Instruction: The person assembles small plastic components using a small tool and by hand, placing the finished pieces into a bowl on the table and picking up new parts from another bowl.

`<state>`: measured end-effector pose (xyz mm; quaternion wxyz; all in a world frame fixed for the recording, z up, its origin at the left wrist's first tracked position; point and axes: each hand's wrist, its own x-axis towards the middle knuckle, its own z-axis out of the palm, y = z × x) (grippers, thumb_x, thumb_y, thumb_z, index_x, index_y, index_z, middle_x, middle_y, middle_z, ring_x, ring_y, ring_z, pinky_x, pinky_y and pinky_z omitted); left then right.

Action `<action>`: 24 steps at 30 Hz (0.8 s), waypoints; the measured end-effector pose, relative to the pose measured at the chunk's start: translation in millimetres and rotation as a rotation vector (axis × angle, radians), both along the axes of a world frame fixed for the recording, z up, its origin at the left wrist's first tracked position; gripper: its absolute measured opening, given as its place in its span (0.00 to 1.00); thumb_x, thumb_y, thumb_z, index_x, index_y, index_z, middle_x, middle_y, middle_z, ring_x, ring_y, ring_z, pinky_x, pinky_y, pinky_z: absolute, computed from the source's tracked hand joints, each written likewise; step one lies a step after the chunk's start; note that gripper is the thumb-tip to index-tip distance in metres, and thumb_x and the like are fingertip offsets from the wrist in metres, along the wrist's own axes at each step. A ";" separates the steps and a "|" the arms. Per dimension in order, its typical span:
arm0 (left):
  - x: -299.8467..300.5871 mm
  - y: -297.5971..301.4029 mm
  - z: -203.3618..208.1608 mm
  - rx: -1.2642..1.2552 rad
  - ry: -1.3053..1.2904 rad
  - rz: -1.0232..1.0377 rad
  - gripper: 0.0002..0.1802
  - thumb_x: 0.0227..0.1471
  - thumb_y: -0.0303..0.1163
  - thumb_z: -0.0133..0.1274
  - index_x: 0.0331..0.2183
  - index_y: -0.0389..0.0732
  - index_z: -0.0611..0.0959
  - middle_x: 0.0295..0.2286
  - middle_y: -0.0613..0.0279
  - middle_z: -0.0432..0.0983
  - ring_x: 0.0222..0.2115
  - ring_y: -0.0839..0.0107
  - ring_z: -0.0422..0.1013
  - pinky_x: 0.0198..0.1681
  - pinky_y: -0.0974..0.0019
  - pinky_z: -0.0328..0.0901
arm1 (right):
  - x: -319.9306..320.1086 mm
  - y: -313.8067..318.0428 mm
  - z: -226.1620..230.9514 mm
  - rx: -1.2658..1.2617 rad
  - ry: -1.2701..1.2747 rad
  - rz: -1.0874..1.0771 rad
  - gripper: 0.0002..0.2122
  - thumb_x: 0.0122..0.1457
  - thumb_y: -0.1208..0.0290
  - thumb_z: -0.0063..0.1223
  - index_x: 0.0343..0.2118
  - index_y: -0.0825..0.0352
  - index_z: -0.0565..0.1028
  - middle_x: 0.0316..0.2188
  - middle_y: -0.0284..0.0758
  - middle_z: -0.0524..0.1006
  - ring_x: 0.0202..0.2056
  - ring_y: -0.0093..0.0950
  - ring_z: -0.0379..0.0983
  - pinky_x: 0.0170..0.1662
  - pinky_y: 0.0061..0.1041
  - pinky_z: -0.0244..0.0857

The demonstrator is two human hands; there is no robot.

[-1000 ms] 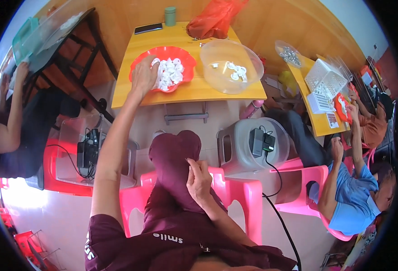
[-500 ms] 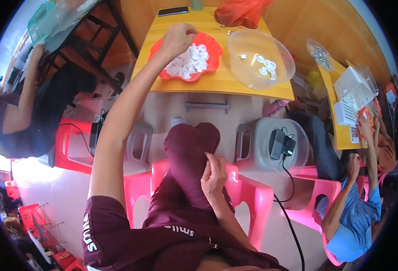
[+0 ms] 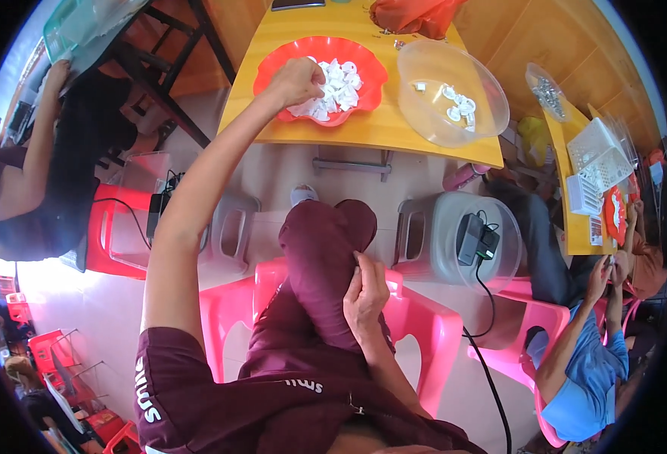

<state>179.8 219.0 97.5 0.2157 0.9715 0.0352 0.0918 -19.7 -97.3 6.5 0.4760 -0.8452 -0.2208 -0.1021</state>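
Note:
My left hand (image 3: 296, 82) reaches over the left rim of a red scalloped bowl (image 3: 375, 72) on the yellow table. Its fingers are bent together at the heap of small white round pieces (image 3: 339, 87) in the bowl. Whatever lies between those fingertips is hidden. Close by my raised knee, my right hand (image 3: 365, 296) is closed with its fingers curled. What it holds, if anything, is too small to make out. To the right of the bowl stands a clear plastic basin (image 3: 417, 125) with several white round pieces (image 3: 460, 106) in it.
A red plastic bag (image 3: 417, 17) and a dark phone (image 3: 297, 4) lie at the table's far side. Beside my pink chair (image 3: 439, 333), a grey stool (image 3: 413, 234) bears a tub with black adapters (image 3: 477, 240) and a cable. Co-workers sit left and right.
My left hand has come down from the bowl's far rim onto the white pieces. My right hand stays by the knee. The view has shifted slightly.

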 end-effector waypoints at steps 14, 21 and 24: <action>9.7 3.1 -20.0 0.005 -0.214 0.130 0.06 0.35 0.24 0.56 0.24 0.38 0.83 0.25 0.51 0.77 0.26 0.57 0.75 0.31 0.59 0.68 | -0.3 -0.7 -2.1 0.000 -0.018 -0.004 0.10 0.53 0.84 0.45 0.38 0.71 0.74 0.27 0.41 0.71 0.28 0.38 0.71 0.30 0.31 0.65; -9.1 11.5 3.4 -1.000 -0.095 0.109 0.07 0.50 0.22 0.53 0.35 0.34 0.81 0.28 0.62 0.77 0.25 0.75 0.72 0.29 0.78 0.68 | 1.1 -0.6 0.2 -0.012 0.005 0.002 0.10 0.53 0.84 0.45 0.38 0.71 0.74 0.27 0.41 0.69 0.27 0.38 0.70 0.29 0.31 0.64; -23.6 -10.9 8.3 -1.645 0.031 -0.348 0.11 0.50 0.21 0.53 0.38 0.35 0.79 0.35 0.58 0.76 0.33 0.73 0.73 0.39 0.72 0.70 | 0.3 0.0 -1.9 -0.013 -0.011 0.005 0.10 0.53 0.84 0.46 0.38 0.71 0.73 0.27 0.41 0.69 0.27 0.38 0.70 0.29 0.31 0.64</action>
